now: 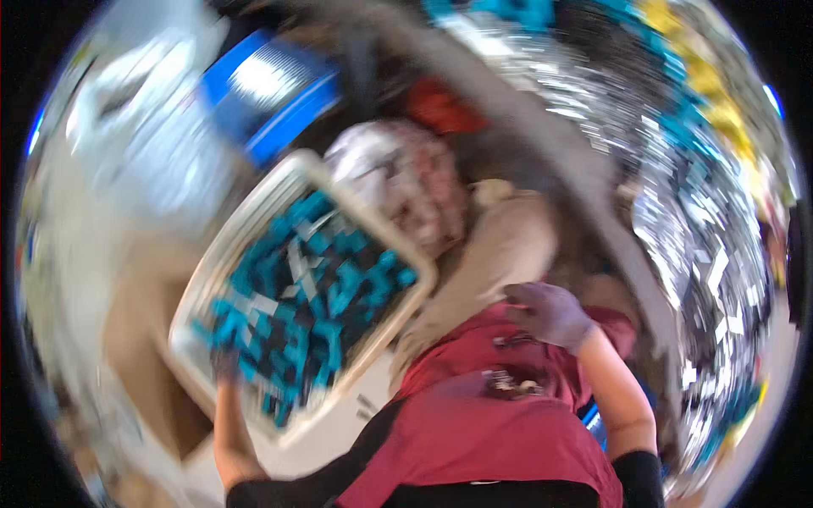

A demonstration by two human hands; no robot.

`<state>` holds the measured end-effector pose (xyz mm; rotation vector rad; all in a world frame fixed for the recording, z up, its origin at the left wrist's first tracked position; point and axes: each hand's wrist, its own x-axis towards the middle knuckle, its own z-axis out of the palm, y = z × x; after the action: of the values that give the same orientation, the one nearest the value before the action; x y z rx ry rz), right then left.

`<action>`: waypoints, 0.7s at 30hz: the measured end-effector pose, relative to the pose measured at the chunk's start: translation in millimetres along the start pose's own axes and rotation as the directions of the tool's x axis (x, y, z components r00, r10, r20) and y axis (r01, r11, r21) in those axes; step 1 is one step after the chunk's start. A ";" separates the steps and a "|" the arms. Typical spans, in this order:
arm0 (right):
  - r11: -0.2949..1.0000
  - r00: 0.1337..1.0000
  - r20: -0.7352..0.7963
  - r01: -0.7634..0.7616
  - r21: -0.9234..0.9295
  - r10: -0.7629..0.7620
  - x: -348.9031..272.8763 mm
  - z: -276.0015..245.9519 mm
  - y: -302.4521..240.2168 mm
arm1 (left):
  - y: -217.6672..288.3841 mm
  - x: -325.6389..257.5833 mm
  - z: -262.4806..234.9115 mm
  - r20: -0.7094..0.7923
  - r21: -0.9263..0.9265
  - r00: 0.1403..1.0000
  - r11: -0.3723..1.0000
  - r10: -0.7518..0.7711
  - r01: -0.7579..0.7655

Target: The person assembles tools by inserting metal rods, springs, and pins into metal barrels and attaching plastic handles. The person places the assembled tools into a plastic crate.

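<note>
My left hand (225, 364), in a dark glove, reaches over the near left rim of a pale plastic bin (190, 296). Many small teal and black pieces (309, 326) lie in that bin, with a few silvery strips among them. The left fingers are smeared by motion and partly lost against the pieces, so their grip is unclear. Above the lap of my dark red apron (500, 432) hovers my right hand (550, 315), in a greyish-purple glove. Its fingers are loosely bent and apart, with nothing visible in them. A few small dark bits (512, 383) rest on the apron.
Beyond the bin stand a blue container (271, 89) and a whitish, reddish-mottled sack (402, 182). A cardboard box (157, 339) is left of the bin, clear plastic bags (157, 127) behind it. On the right, past a grey-brown edge (584, 157), spreads a heap of shiny silver pieces (703, 262).
</note>
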<state>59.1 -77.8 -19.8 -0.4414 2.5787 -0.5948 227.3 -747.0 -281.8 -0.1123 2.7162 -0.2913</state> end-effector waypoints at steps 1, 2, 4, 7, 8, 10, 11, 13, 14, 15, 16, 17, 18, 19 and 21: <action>0.996 0.997 -0.019 -0.071 -0.048 0.070 -12.8 -4.0 12.2 | 92.5 53.0 -59.8 0.040 -0.186 0.999 0.982 -0.030 0.036; 0.997 0.994 -0.082 0.075 0.001 -0.075 -4.8 0.0 9.0 | 54.1 32.9 -32.0 -0.271 -0.025 0.959 0.996 0.080 -0.090; 1.000 0.996 -0.080 0.027 0.014 -0.025 -10.2 -5.9 15.4 | 108.6 66.6 -84.5 -0.340 -0.332 0.941 0.935 0.007 -0.126; 0.999 0.972 -0.235 -0.012 -0.052 -0.001 -28.1 -30.8 39.6 | 219.9 90.3 -191.9 -0.562 -0.446 0.818 0.878 -0.122 -0.175; 0.989 0.932 -0.350 0.045 -0.143 -0.093 -34.7 -41.3 52.1 | 243.6 94.1 -215.7 -0.595 -0.492 0.803 0.807 -0.038 -0.326; 0.923 0.900 -0.428 -0.236 -0.305 0.088 -55.4 -103.1 69.9 | 298.3 99.5 -259.6 -0.735 -0.346 0.637 0.677 0.235 -0.649; 0.944 0.742 -0.645 -0.316 -0.097 0.182 -67.1 -114.3 94.5 | 327.5 99.3 -281.3 -0.710 -0.454 0.658 0.552 0.250 -0.699; 0.944 0.464 -0.849 -0.310 0.110 0.251 -96.5 -144.0 149.5 | 391.8 85.9 -324.2 -0.652 -0.583 0.682 0.356 0.333 -0.731; 0.952 0.386 -0.897 -0.289 0.101 0.213 -107.5 -163.3 174.5 | 422.2 77.5 -348.0 -0.620 -0.606 0.676 0.303 0.399 -0.735; 0.877 0.340 -0.874 -0.448 0.175 0.348 -117.6 -179.1 191.8 | 452.5 75.3 -363.4 -0.684 -0.538 0.569 0.212 0.457 -0.816; 0.773 0.277 -0.838 -0.586 0.241 0.471 -123.3 -194.8 209.2 | 482.4 73.9 -376.0 -0.736 -0.463 0.456 0.118 0.500 -0.878; 0.694 0.248 -0.795 -0.664 0.277 0.554 -126.4 -210.5 231.8 | 512.6 70.1 -388.5 -0.798 -0.361 0.344 0.064 0.495 -0.930; 0.608 0.213 -0.746 -0.734 0.304 0.631 -127.3 -225.4 259.3 | 541.8 66.3 -402.0 -0.846 -0.253 0.227 0.012 0.482 -0.967; 0.594 0.197 -0.752 -0.746 0.301 0.629 -134.5 -227.3 306.8 | 571.6 59.0 -426.9 -0.801 -0.293 0.168 -0.131 0.575 -0.947; 0.424 0.200 -0.512 -0.826 0.371 0.836 -121.4 -246.6 334.4 | 616.4 48.5 -471.0 -0.740 -0.343 0.101 -0.243 0.665 -0.907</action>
<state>-27.8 338.3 62.1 1.4392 2.8192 -0.3367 -28.7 -63.9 -13.4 1.6568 2.0964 1.5043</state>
